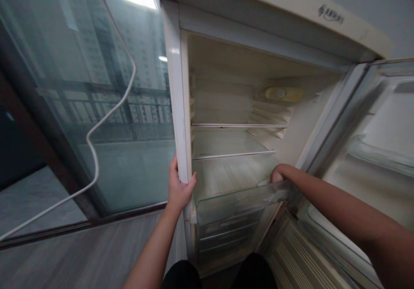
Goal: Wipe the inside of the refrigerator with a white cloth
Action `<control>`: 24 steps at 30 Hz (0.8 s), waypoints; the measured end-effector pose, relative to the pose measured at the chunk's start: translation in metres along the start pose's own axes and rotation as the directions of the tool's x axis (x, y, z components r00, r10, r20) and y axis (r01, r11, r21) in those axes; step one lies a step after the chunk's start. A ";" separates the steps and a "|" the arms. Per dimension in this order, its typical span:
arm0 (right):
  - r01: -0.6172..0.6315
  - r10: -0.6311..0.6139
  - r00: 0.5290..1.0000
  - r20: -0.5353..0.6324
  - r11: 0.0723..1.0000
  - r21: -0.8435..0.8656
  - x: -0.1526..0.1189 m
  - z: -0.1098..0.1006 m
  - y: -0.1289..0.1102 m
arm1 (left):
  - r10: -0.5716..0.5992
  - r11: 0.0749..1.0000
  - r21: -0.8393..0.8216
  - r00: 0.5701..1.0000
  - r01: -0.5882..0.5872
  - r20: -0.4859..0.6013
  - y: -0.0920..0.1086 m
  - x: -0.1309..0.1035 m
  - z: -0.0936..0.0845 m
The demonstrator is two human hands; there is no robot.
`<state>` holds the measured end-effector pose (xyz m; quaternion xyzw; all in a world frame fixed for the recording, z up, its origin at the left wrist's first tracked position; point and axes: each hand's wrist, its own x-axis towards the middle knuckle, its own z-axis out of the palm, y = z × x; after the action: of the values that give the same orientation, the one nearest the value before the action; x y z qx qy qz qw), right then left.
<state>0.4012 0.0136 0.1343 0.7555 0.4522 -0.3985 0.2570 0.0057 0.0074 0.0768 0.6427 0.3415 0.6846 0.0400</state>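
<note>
An old cream-white refrigerator (181,108) stands with its doors open. My left hand (180,190) is wrapped round the left front edge of its cabinet, thumb at the front and fingers behind. Down in the clear bottom drawer (233,205), my right hand (277,174) is at the right end, its wrist bent over the drawer's front wall. A small whitish thing (263,182) shows by its curled fingers, too blurred to name; the fingers are mostly hidden. Two glass shelves, the lower one (226,143) just above the drawer, hold nothing that I can see.
On the right the upper refrigerator door (381,159) hangs open with clear racks, and a lower door (300,250) with a ribbed inner panel is open beneath it. A white cable (93,151) dangles in front of the glass window (136,159) at left. My dark-clothed knees are below.
</note>
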 end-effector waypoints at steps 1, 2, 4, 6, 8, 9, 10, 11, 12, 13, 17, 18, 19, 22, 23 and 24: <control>0.007 -0.007 0.999 0.031 1.000 -0.004 0.000 0.001 -0.001 | -0.003 1.000 -0.004 1.000 0.003 0.001 0.000 0.000 0.000; 0.013 -0.012 0.997 0.071 1.000 -0.007 0.000 0.001 -0.004 | -0.004 1.000 -0.007 1.000 0.004 0.002 0.001 0.000 0.000; 0.051 -0.051 0.990 0.133 0.999 0.007 0.000 0.001 -0.016 | -0.003 1.000 -0.009 1.000 0.003 0.003 0.001 0.000 0.000; 0.124 -0.126 0.976 0.177 0.992 0.024 -0.004 0.003 -0.037 | -0.001 1.000 -0.007 1.000 0.001 0.000 0.001 -0.001 0.000; 0.230 -0.224 0.951 0.212 0.973 -0.002 -0.012 0.009 -0.067 | 0.004 1.000 -0.004 1.000 -0.004 -0.005 0.001 -0.002 0.000; 0.293 -0.277 0.932 0.234 0.955 -0.037 -0.018 0.014 -0.084 | 0.007 1.000 -0.004 1.000 -0.007 -0.009 0.000 -0.002 0.001; 0.378 -0.352 0.902 0.249 0.923 -0.068 -0.023 0.020 -0.102 | 0.008 1.000 -0.003 1.000 -0.008 -0.011 0.000 -0.002 0.001; 0.463 -0.424 0.861 0.282 0.882 -0.088 -0.028 0.027 -0.121 | 0.007 1.000 -0.001 1.000 -0.007 -0.011 0.000 -0.002 0.001; 0.545 -0.493 0.809 0.321 0.833 -0.094 -0.033 0.035 -0.140 | 0.004 1.000 0.002 1.000 -0.004 -0.013 0.000 -0.003 0.001; 0.620 -0.552 0.746 0.373 0.780 -0.085 -0.038 0.044 -0.160 | 0.002 1.000 0.006 1.000 -0.001 -0.014 0.000 -0.003 0.001; 0.778 -0.632 0.607 0.482 0.596 -0.199 -0.044 0.075 -0.226 | 0.004 0.999 0.048 1.000 -0.003 -0.018 0.000 -0.003 0.001; 0.767 -0.615 0.633 0.471 0.578 -0.278 -0.043 0.080 -0.238 | 0.007 0.998 0.060 1.000 -0.006 -0.018 0.000 -0.003 0.001; 0.741 -0.598 0.670 0.440 0.568 -0.357 -0.041 0.083 -0.248 | 0.009 0.998 0.069 1.000 -0.008 -0.017 0.000 -0.003 0.000; 0.660 -0.611 0.736 0.291 0.553 -0.508 -0.032 0.077 -0.268 | 0.008 0.998 0.066 1.000 -0.007 -0.018 -0.001 -0.004 0.001; 0.651 -0.652 0.724 0.226 0.537 -0.536 -0.028 0.071 -0.272 | 0.005 0.998 0.061 1.000 -0.004 -0.017 -0.001 -0.005 0.001; 0.645 -0.701 0.696 0.158 0.514 -0.566 -0.023 0.064 -0.275 | 0.002 0.998 0.057 1.000 -0.001 -0.016 -0.002 -0.005 0.001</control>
<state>0.1270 0.0812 0.1105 0.4209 0.8187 -0.2733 0.2791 0.0066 0.0067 0.0714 0.6385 0.3608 0.6796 0.0185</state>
